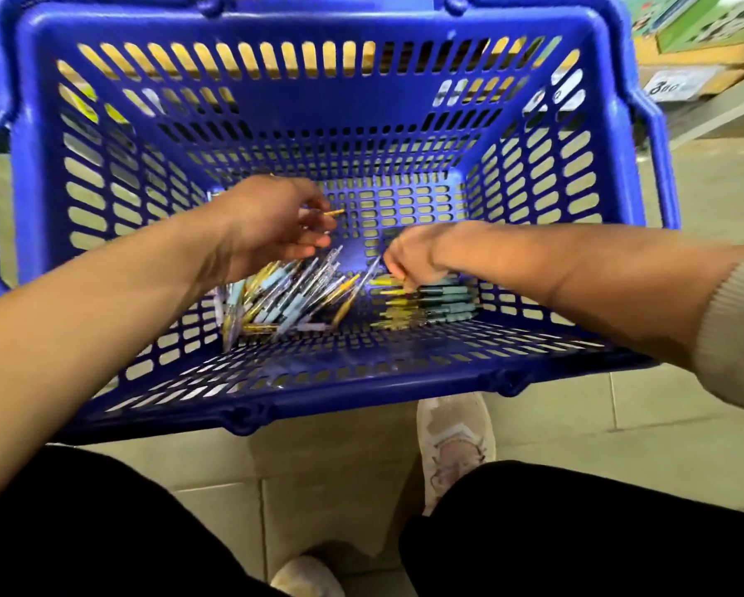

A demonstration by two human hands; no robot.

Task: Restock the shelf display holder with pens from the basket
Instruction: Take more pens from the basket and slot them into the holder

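Head view: the floor [577,428] is pale square tile. At the upper right a shelf [706,118] edge carries boxes [697,23] and a blurred price label [667,86]. The person stands over the scene in dark trousers [577,532], one pale shoe [454,441] on the tiles just under the near rim of the basket.

The basket [361,392] is blue slotted plastic and fills most of the frame. The pens [292,295] lie at its bottom against the near wall: a loose crisscrossed heap of clear, yellow and light-blue barrels on the left, and a tidier row of teal and yellow ones [430,301] side by side on the right.

Both bare forearms reach into the basket. The left hand [275,221] hovers above the heap, fingers curled, pinching a yellow pen [335,213] whose tip sticks out past the fingers. The right hand [409,258] points down with its fingertips among the right-hand row; motion blur hides whether it grips anything.
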